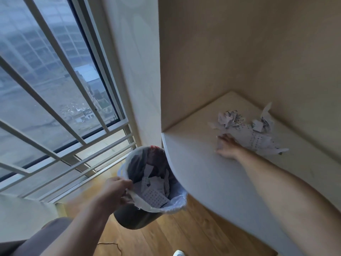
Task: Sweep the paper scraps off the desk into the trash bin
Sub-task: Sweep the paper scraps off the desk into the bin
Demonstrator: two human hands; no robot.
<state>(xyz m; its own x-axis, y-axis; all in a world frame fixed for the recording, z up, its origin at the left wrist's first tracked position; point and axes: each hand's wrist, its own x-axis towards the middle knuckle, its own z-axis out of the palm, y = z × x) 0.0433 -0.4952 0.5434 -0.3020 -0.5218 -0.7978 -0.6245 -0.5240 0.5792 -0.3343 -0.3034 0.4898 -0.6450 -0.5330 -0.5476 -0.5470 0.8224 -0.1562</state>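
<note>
At the far left a barred window (55, 85) looks out on buildings; below it runs the wooden floor (166, 235); the left hand (115, 191) comes up from the lower left and pinches the near rim of the trash bin (140, 217), thumb over the edge and fingers under it, closed on the white liner bag (175, 202); the bin is dark, tilted, and held just beside the rounded edge of the desk (193, 172), its mouth a little below the desktop; torn paper already lies inside it, some pieces printed with dots; to the right, the pale desk sits in a beige wall corner; the right hand (227, 146) lies flat on the desktop, fingers spread and gripping nothing, its fingertips touching the near edge of the paper scraps (247, 130); those scraps form a loose heap of crumpled and flat dotted pieces, on the desk toward the back wall, well apart from the bin.
</note>
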